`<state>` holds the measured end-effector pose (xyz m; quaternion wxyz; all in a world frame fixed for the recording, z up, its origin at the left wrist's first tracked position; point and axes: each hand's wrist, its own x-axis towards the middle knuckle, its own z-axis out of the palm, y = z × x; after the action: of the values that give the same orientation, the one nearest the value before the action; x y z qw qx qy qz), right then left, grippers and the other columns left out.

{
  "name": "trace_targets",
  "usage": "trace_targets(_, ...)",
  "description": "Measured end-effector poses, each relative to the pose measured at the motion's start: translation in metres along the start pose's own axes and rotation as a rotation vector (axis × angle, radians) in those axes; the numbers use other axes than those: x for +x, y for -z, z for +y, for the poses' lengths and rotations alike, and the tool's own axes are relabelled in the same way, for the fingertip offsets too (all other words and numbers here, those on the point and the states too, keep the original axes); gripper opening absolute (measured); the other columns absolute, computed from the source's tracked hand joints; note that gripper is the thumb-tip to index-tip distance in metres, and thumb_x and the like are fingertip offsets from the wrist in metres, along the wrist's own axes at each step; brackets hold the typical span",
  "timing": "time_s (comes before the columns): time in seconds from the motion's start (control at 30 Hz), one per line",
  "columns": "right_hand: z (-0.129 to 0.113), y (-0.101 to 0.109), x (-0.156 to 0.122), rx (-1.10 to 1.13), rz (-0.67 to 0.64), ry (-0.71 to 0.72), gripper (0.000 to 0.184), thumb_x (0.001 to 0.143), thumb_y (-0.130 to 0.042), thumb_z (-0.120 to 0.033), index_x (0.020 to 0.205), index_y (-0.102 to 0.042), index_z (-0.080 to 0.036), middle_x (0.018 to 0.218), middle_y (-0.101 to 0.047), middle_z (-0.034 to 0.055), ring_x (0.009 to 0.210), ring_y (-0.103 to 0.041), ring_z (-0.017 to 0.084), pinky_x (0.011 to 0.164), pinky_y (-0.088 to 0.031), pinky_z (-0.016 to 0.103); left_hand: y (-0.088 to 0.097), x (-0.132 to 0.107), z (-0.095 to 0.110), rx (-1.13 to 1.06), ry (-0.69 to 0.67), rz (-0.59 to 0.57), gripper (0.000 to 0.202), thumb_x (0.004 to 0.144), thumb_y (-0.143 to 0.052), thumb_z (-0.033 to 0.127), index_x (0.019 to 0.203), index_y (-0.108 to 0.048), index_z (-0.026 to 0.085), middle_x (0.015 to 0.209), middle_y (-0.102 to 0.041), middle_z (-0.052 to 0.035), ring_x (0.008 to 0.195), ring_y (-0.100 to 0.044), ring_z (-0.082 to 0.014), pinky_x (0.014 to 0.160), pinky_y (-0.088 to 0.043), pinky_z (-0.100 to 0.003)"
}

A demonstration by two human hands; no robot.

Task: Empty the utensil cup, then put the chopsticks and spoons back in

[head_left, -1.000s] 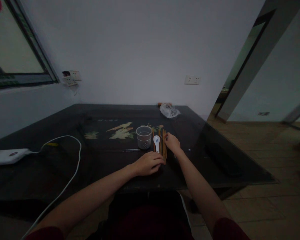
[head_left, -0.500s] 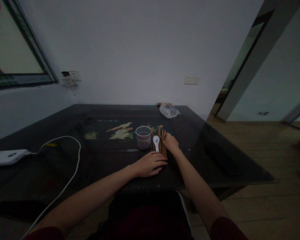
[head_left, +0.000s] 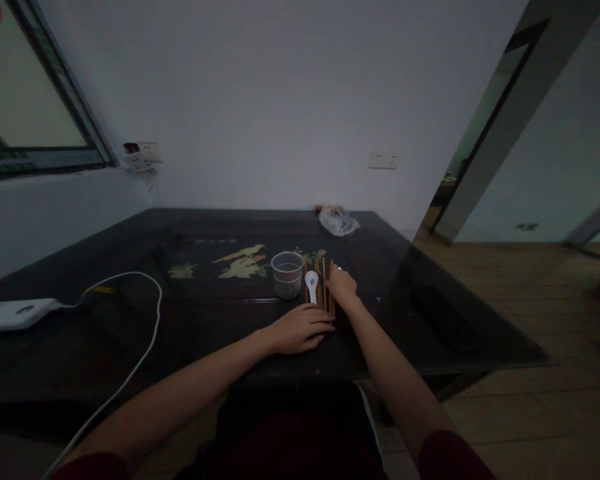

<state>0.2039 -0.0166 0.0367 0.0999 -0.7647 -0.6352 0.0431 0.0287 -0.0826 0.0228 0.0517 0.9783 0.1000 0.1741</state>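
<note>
While the left hand (head_left: 300, 329) is lying across their near ends, chopsticks (head_left: 323, 290) are meeting the right hand (head_left: 342, 287) farther up

As the left hand is stretching its fingers palm down over the sticks, its underside is staying out of sight, so I cannot tell whether it is gripping any. The right hand, wearing a ring (head_left: 339, 268), is curling its fingers at the rightmost sticks; whether it is pinching one is not showing clearly.

Between the hands and the middle of the dark worktop (head_left: 220, 320), the chopsticks are lying roughly side by side, pointing away from the person. A white spoon (head_left: 312, 280) with a blue mark is resting among them, its bowl facing up and its handle running toward the left hand. Just left of the spoon, a clear plastic cup (head_left: 287, 277) is standing upright.

Farther out, a printed bird and flowers (head_left: 243, 263) are decorating the surface. A crumpled clear bag (head_left: 339, 221) is lying near the wall (head_left: 280, 100), a white device (head_left: 17, 315) is trailing a pale cable (head_left: 157, 293) at far left, and a dark, flat object (head_left: 447, 319) is lying at right. Sockets (head_left: 385, 160) are sitting on the wall above.
</note>
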Motion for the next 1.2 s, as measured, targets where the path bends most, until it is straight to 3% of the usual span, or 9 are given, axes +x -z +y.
trace_targets(0.2, -0.003, -0.006, 0.000, -0.036, 0.089, 0.006, 0.040, 0.092, -0.037, -0.018, 0.131, -0.042, -0.010, 0.105, -0.064, 0.0198, 0.101, -0.062, 0.027, 0.081, -0.047, 0.036, 0.001, -0.001, 0.000, -0.002, 0.000, -0.003, 0.033, 0.089, -0.044, 0.021, 0.121, -0.055, 0.021, 0.130, -0.057, -0.0092, 0.121, -0.050, -0.0185, 0.108, -0.032, -0.039)
trace_targets(0.4, -0.002, 0.001, -0.004, -0.014, 0.088, 0.010, 0.041, 0.090, -0.042, -0.022, 0.130, -0.041, -0.011, 0.104, -0.065, 0.0196, 0.098, -0.064, 0.027, 0.080, -0.046, 0.035, 0.003, 0.000, 0.000, -0.047, 0.003, 0.040, 0.032, 0.089, -0.045, 0.019, 0.118, -0.057, 0.020, 0.125, -0.059, -0.0095, 0.117, -0.052, -0.0194, 0.103, -0.036, -0.038)
trace_targets(0.63, -0.001, 0.016, -0.008, 0.119, 0.143, -0.019, 0.031, 0.085, -0.049, -0.027, 0.114, -0.046, -0.017, 0.099, -0.066, 0.0148, 0.092, -0.065, 0.027, 0.074, -0.046, 0.034, 0.009, -0.002, -0.003, -0.147, 0.201, 0.169, 0.027, 0.089, -0.044, 0.018, 0.110, -0.060, 0.021, 0.111, -0.063, -0.0072, 0.106, -0.055, -0.0182, 0.095, -0.042, -0.034)
trace_targets(0.8, 0.005, 0.022, -0.009, 0.356, 0.289, 0.005, 0.030, 0.079, -0.054, -0.024, 0.108, -0.046, -0.021, 0.083, -0.067, 0.0060, 0.081, -0.065, 0.023, 0.069, -0.043, 0.030, 0.007, -0.002, -0.005, -0.311, 0.307, 0.277, 0.026, 0.088, -0.045, 0.018, 0.110, -0.060, 0.020, 0.106, -0.064, -0.0066, 0.103, -0.057, -0.0172, 0.094, -0.044, -0.032)
trace_targets(0.97, 0.005, 0.024, -0.011, 0.752, 0.435, 0.166, 0.038, 0.076, -0.054, -0.029, 0.112, -0.045, -0.019, 0.068, -0.061, -0.0024, 0.062, -0.059, 0.016, 0.063, -0.041, 0.026, 0.007, 0.001, -0.003, -0.605, 0.498, 0.433, 0.031, 0.087, -0.048, 0.022, 0.117, -0.055, 0.016, 0.104, -0.066, -0.0080, 0.092, -0.062, -0.0164, 0.085, -0.049, -0.030)
trace_targets(1.07, -0.003, 0.021, -0.014, 0.970, 0.413, 0.258, 0.045, 0.075, -0.055, -0.032, 0.116, -0.046, -0.017, 0.066, -0.059, -0.0040, 0.057, -0.056, 0.014, 0.058, -0.041, 0.025, 0.011, 0.003, -0.003, -0.719, 0.573, 0.467, 0.032, 0.086, -0.051, 0.024, 0.117, -0.055, 0.015, 0.105, -0.067, -0.0102, 0.094, -0.063, -0.0180, 0.083, -0.049, -0.030)
trace_targets(1.2, -0.018, 0.016, -0.019, 1.159, 0.245, 0.328, 0.046, 0.071, -0.058, -0.034, 0.113, -0.053, -0.015, 0.068, -0.059, -0.0020, 0.056, -0.055, 0.012, 0.055, -0.043, 0.024, 0.011, 0.003, -0.007, -0.818, 0.635, 0.506, 0.036, 0.084, -0.056, 0.031, 0.115, -0.057, 0.013, 0.104, -0.068, -0.0115, 0.093, -0.064, -0.0203, 0.082, -0.049, -0.032)
